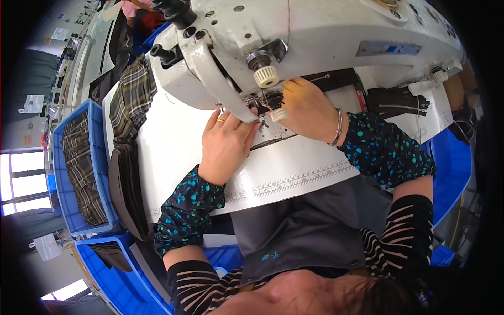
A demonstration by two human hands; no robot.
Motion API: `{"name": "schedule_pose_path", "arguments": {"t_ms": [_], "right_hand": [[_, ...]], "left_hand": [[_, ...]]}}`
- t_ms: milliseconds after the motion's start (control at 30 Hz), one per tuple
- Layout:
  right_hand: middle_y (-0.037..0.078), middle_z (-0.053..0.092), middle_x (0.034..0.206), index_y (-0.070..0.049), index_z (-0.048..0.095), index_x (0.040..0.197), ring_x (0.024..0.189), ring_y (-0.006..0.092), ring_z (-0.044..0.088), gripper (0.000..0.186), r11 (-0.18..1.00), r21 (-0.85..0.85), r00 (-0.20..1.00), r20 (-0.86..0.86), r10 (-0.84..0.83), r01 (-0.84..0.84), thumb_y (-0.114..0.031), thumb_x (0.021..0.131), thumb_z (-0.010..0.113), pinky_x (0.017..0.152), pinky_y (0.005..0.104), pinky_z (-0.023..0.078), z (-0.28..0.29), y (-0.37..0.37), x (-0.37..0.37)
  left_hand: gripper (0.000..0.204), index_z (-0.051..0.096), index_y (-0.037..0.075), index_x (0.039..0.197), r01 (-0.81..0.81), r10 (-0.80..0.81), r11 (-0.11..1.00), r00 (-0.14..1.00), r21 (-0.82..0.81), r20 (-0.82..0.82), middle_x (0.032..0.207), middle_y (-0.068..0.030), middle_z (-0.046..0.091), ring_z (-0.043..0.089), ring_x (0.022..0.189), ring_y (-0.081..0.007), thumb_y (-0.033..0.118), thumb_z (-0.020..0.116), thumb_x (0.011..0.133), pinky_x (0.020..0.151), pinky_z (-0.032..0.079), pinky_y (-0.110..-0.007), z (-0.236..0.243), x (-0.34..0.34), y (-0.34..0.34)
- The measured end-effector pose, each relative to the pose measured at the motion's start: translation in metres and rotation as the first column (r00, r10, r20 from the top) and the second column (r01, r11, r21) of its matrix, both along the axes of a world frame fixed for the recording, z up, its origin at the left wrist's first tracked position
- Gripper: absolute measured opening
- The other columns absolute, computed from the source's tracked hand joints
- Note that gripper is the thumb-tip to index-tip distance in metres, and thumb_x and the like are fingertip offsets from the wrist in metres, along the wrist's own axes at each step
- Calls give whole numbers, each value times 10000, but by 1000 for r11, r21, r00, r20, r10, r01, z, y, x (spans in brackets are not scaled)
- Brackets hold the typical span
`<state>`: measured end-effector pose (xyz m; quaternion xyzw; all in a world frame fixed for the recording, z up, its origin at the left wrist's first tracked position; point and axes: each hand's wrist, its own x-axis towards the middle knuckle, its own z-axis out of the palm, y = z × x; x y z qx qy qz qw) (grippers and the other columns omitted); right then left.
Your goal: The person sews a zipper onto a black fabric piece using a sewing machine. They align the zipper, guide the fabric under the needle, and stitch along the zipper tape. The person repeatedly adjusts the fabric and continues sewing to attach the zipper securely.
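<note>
A pale sewing machine (320,31) spans the top of the view, its needle area between my two hands. My left hand (227,140) is left of the needle, thumb and forefinger close together in a pinch; the machine's lever partly covers the fingertips. To the right of the needle, my right hand (310,111) is closed with curled fingers, its fingertips behind the machine's cream knobs. What either hand grips is hidden. A thin dark strip (274,142) lies on the white table just below the needle. Behind my right hand is a dark fabric piece with a zipper (331,79).
Several dark zippers (396,102) lie at the table's right. Plaid cloth (131,94) and dark folded cloth (126,184) hang along the left edge. A blue bin (98,142) of plaid pieces stands beyond; another blue bin (131,289) stands below. A ruler scale (299,181) marks the front.
</note>
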<state>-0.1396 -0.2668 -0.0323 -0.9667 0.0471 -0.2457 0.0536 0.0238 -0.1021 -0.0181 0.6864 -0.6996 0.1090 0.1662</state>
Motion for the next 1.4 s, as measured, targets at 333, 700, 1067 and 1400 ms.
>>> {"name": "schedule_pose_path", "arguments": {"t_ms": [333,700,1067,1400], "right_hand": [[50,675,905,-47,682,1014,901,216,671,228,933,-335,981,-83,-173,136,-153,811,693,836,344,526,29,-15,-31],[26,643,678,-48,701,911,614,224,637,169,972,-28,931,-296,214,-232,-192,824,715,647,353,516,85,37,-80],[121,693,1143,-3,686,1204,1152,307,629,664,984,-31,973,-158,167,-174,-479,760,818,980,412,484,11,25,-24],[72,713,1106,-78,721,1240,1057,297,671,714,987,21,960,-231,161,-161,-509,680,825,1044,437,487,25,16,-29]], "left_hand": [[287,762,63,1184,-27,28,1000,999,-10,40,1219,-105,740,683,1176,-322,198,745,931,1003,520,-433,-3,-1,3],[311,733,60,1235,-20,20,999,1000,-33,-20,1265,-91,725,662,1194,-310,149,705,938,1018,509,-447,-3,10,10],[418,737,26,1213,47,-46,999,996,13,-70,1267,-102,729,690,1019,-284,234,810,858,931,561,-381,-2,2,12],[731,662,8,1342,-66,68,993,998,94,-14,1407,-131,648,600,1297,-320,453,816,783,1060,494,-409,-4,-23,20]]}}
